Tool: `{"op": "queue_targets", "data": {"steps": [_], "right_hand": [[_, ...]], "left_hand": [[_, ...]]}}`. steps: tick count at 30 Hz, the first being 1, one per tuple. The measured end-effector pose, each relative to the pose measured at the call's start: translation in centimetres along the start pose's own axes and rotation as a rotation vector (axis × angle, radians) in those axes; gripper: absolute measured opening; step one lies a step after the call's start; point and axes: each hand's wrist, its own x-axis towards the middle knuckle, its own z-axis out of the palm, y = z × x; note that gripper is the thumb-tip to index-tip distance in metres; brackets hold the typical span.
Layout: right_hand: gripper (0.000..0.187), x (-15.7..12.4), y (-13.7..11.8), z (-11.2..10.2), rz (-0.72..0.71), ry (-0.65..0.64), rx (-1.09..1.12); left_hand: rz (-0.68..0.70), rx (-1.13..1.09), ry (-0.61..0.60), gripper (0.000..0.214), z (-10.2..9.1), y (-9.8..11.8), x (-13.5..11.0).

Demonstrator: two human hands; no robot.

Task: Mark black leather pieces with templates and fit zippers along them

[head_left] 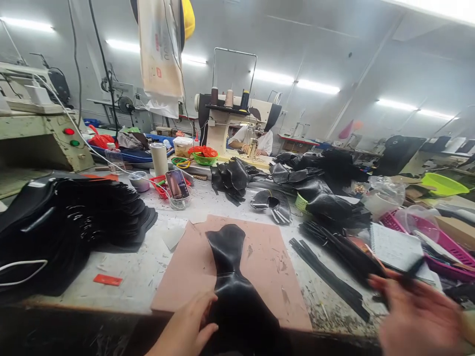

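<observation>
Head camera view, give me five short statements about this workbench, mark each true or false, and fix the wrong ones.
1. The black piece lies over a pink mat. True.
2. The left hand is at the left side of the black piece. True.
3. The right hand rests on the pink mat. False: it is off the mat, to the right.
4. The sewing machine carries five thread cones. False: three thread cones stand on it.
5. A phone with a lit screen stands beyond the mat. True.
</observation>
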Motion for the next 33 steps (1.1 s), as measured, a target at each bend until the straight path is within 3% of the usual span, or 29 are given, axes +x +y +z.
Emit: {"op": "queue_targets", "data": {"steps": [1,3,5,7,9,11,13,15,18,22,24,26,29,33], "right_hand": [[0.031,-1.0,-0.9,1.2,-0.093,-0.042,0.012],[0.013,-3.5,-3.0,4.3,-0.543,-0.376,0.007],[0.028,-6.1,-5.2,7.4,-0.899,-0.683,0.056],[0.03,-8.0,-7.0,9.6,-1.087,-0.854,0.093],[0.027,-9.0,-8.1,11.3,-1.184,-0.933,0.117],[0.029,-9.0,-8.4,12.9,-1.235,-0.953,0.142],[0.034,-8.3,-8.1,15.0,-1.179,-0.947,0.137],[0.041,-7.4,-7.6,17.8,-0.967,-0.995,0.028],[0.046,-6.4,-7.1,22.5,-0.701,-1.181,-0.171],[0.026,-6.5,-6.7,26.5,-0.754,-1.386,-0.221],[0.017,-6.4,-6.6,26.7,-0.781,-1.442,-0.248],[0.015,-5.9,-6.7,25.5,-0.789,-1.443,-0.274],[0.017,-4.4,-7.9,21.9,-0.797,-1.388,-0.278],[0.016,-3.5,-11.4,16.3,-0.945,-1.371,-0.149]], "left_hand": [[0.041,-0.008,0.014,0.026,-0.4,0.6,-0.2],[0.007,-0.208,0.007,0.025,-1.0,1.9,-0.2],[-0.153,-0.533,-0.032,0.039,-1.2,2.9,0.1],[-0.272,-0.782,0.005,0.044,-1.4,3.2,0.3],[-0.289,-0.89,0.109,0.042,-1.9,2.9,0.2],[-0.272,-0.916,0.213,0.039,-3.1,2.1,-0.2],[-0.265,-0.915,0.313,0.034,-4.7,1.1,-0.8],[-0.262,-0.922,0.415,0.029,-6.6,0.3,-1.5],[-0.229,-0.977,0.569,0.028,-9.2,0.2,-2.3],[-0.168,-1.019,0.693,0.028,-11.6,2.0,-2.7],[-0.186,-1.044,0.718,0.024,-12.3,3.2,-2.3],[-0.158,-1.062,0.714,0.022,-12.6,4.2,-1.5],[-0.016,-1.039,0.619,0.022,-12.1,5.0,0.7],[0.076,-0.907,0.41,0.021,-8.7,5.7,4.2]]}}
